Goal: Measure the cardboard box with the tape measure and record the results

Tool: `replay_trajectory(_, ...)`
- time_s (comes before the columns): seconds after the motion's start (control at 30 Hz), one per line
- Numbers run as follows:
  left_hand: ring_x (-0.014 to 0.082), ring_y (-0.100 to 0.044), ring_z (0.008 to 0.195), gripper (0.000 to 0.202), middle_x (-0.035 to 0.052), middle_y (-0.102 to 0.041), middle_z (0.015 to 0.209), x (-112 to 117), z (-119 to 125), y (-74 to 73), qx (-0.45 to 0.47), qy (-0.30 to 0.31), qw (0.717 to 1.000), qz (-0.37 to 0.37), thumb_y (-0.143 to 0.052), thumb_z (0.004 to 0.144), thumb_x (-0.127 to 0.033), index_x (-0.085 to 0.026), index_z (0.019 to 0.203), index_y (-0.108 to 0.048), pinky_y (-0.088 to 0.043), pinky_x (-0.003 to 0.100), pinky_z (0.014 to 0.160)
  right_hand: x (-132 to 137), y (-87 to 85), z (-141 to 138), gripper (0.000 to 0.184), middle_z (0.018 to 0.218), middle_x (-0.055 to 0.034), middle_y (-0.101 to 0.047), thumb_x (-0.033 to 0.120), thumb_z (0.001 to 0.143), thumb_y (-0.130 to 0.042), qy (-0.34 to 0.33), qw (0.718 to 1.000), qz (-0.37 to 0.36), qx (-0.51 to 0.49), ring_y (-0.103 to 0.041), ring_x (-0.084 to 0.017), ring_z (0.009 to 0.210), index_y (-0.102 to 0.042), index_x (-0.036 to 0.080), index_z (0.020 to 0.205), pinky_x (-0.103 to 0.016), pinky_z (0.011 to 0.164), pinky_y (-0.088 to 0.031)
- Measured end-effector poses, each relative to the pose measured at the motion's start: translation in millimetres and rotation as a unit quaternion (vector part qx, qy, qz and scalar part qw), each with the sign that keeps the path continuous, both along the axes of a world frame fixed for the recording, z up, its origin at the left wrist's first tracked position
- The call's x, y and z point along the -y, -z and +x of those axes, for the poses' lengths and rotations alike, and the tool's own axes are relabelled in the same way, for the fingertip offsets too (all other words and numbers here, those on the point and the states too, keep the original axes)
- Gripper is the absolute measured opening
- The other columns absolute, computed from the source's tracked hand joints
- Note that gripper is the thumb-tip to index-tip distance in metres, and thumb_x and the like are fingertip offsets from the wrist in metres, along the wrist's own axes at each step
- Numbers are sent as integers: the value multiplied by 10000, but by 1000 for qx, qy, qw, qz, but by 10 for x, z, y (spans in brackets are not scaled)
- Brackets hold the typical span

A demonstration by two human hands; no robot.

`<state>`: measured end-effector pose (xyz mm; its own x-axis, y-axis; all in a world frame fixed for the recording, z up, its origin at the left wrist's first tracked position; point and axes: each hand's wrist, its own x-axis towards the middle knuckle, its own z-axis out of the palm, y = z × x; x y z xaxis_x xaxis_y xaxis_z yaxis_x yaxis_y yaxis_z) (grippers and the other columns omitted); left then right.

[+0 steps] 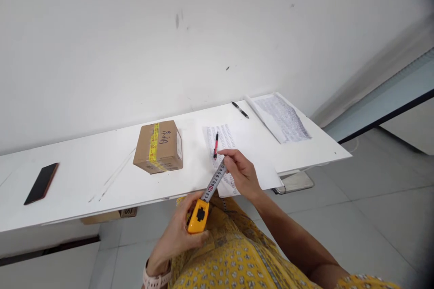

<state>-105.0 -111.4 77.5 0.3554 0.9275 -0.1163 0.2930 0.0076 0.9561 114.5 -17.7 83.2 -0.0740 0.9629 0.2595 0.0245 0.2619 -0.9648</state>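
Note:
My left hand [181, 230] is wrapped round the yellow case of a tape measure [198, 216], in front of the table's near edge. A short length of the numbered metal blade runs up and to the right from the case. Its free end is pinched between the thumb and fingers of my right hand [242, 174], which hides the tip. Just beyond that hand, a red and black pen [216, 145] lies on a sheet of paper with handwritten figures [226, 133]. A taped cardboard box [158, 146] stands on the table, left of both hands and apart from them.
The white table [95, 167] runs along the wall. On it lie a dark phone [41, 184] at the left, a black pen [240, 109] near the back and written-on papers [283, 119] at the right. A carton [108, 216] shows below the table.

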Motion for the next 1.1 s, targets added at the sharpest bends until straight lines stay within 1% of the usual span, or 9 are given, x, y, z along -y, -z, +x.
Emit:
replay_trajectory(0.13, 279, -556, 1136, 1043, 99, -487, 1354, -112, 168, -28, 16, -29, 999, -41, -792, 695, -217, -338, 1547, -203, -431, 388, 980, 253, 254, -37, 268, 760, 2, -564, 432, 987, -421, -47, 998, -27, 27, -552, -163, 676, -592, 280, 1126, -296, 630, -483)
replay_trajectory(0.27, 258, -564, 1105, 1009, 89, -497, 1308, -213, 223, -136, 2, -43, 999, -22, -786, 728, -256, -342, 1545, -199, -447, 365, 941, 305, 308, -61, 297, 871, -22, -629, 428, 992, -402, -107, 989, 12, 102, -592, -171, 734, -564, 275, 1189, -310, 674, -488)
replay_trajectory(0.43, 240, -594, 1045, 927, 92, -528, 1264, -394, 140, -305, -31, -90, 994, 57, -792, 733, -277, -295, 1512, -290, -452, 370, 945, -381, 229, 170, 390, 693, 4, -600, 489, 990, -360, -25, 969, -22, 247, -578, -175, 607, -567, 233, 1201, -288, 593, -425)
replay_trajectory(0.53, 240, -600, 1048, 850, 90, -538, 1262, -672, 162, -388, -40, -119, 982, 141, -790, 737, -280, -288, 1471, -360, -469, 379, 941, -960, 278, 176, 395, 765, -37, -677, 487, 974, -389, 59, 919, -63, 384, -652, -236, 749, -552, 204, 1195, -327, 699, -448)
replay_trajectory(0.6, 234, -598, 1040, 784, 86, -545, 1269, -933, 239, -407, -67, -138, 964, 216, -790, 729, -279, -285, 1417, -414, -481, 390, 934, -1222, 353, 100, 499, 923, -109, -719, 505, 938, -471, 45, 883, -72, 461, -672, -293, 870, -484, 162, 1300, -370, 759, -460)
replay_trajectory(0.73, 233, -591, 1065, 689, 97, -549, 1284, -1472, 475, -304, -117, -150, 928, 320, -759, 735, -230, -247, 1349, -448, -496, 388, 928, -1365, 496, 21, 384, 1074, -152, -719, 225, 918, -483, -16, 861, -57, 506, -669, -300, 991, -532, 164, 1294, -388, 836, -469)
replay_trajectory(0.83, 253, -559, 1127, 646, 109, -550, 1265, -1773, 658, -125, -167, -130, 905, 368, -724, 738, -166, -209, 1322, -451, -474, 397, 973, -1315, 560, 217, 345, 1027, -102, -737, 145, 903, -410, 1, 901, -53, 431, -684, -249, 956, -634, 184, 1163, -364, 851, -491)
replay_trajectory(0.93, 275, -520, 1167, 607, 122, -540, 1271, -1973, 839, 68, -255, -95, 887, 372, -675, 756, -131, -187, 1318, -452, -458, 405, 987, -1248, 584, 604, 296, 875, -69, -739, 227, 883, -439, 58, 981, -78, 170, -701, -215, 795, -661, 174, 1072, -373, 798, -543)
replay_trajectory(1.1, 295, -519, 1116, 583, 133, -524, 1323, -2182, 1112, 320, -408, -21, 845, 344, -598, 799, -135, -173, 1358, -437, -467, 420, 930, -1101, 527, 1146, 325, 930, -57, -751, 330, 773, -668, 70, 990, -58, -104, -708, -216, 932, -635, 205, 1071, -420, 919, -529)
